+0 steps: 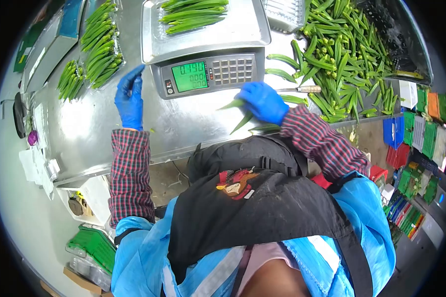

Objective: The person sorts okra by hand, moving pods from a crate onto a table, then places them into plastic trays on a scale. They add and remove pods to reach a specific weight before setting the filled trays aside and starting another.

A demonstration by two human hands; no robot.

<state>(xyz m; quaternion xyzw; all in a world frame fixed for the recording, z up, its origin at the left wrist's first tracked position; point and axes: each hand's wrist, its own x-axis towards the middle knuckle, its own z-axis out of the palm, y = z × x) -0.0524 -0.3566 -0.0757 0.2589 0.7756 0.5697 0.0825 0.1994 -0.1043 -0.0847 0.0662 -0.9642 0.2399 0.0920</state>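
Observation:
My right hand (264, 102), in a blue glove, is closed around okra pods (242, 122) whose tips stick out below and to the left of the fingers. It is over the steel table just in front of the scale (158, 81). My left hand (130, 101), also gloved, holds nothing, with its fingers raised and a gap beside the thumb, left of the green display (190, 76). On the weighing plate sits a clear tray of okra (195, 16) laid in a row. A knife with a light handle (309, 89) lies right of my right hand.
A large pile of loose okra (339, 59) spreads over the table's right side, beside a dark crate (401, 37). Packed okra trays (101, 47) lie at left. Stacked clear empty trays (285, 12) stand behind the scale. Coloured crates (394, 131) line the floor at right.

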